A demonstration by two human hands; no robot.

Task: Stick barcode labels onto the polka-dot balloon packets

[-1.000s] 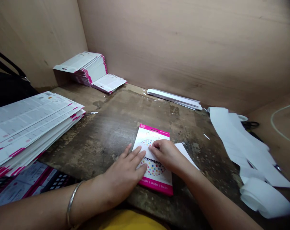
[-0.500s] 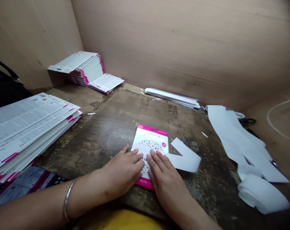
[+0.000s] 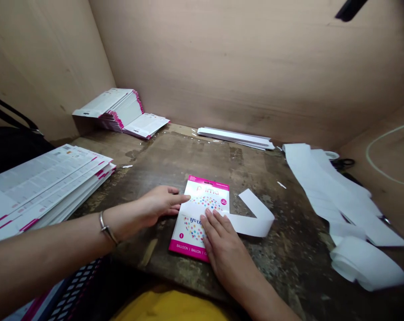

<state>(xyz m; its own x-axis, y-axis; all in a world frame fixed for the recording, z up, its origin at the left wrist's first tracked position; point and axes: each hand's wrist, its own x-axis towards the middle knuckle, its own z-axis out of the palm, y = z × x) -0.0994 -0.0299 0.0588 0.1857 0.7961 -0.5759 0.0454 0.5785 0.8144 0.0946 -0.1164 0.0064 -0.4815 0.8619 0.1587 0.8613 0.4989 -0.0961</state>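
A white and pink balloon packet (image 3: 197,238) with coloured dots lies face up on the brown tabletop. A white paper strip (image 3: 251,226) reaches from the packet to the right and folds back on itself. My right hand (image 3: 226,249) rests flat over the packet's right part and the strip's near end, fingers extended. At the packet's left edge is my left hand (image 3: 158,205), thumb on the packet's face and the other fingers beside the edge; whether they grip it is unclear.
Stacks of printed cards (image 3: 38,183) stand at the left and at the back left (image 3: 121,109). Flat white strips (image 3: 235,137) lie by the back wall. Long paper strips (image 3: 312,187), a loose roll (image 3: 365,263) and scissors (image 3: 344,163) are at the right.
My left hand has moved left and up from the packet's middle to its left edge, uncovering more of the print. My right hand stays on the packet. The view has shifted slightly.
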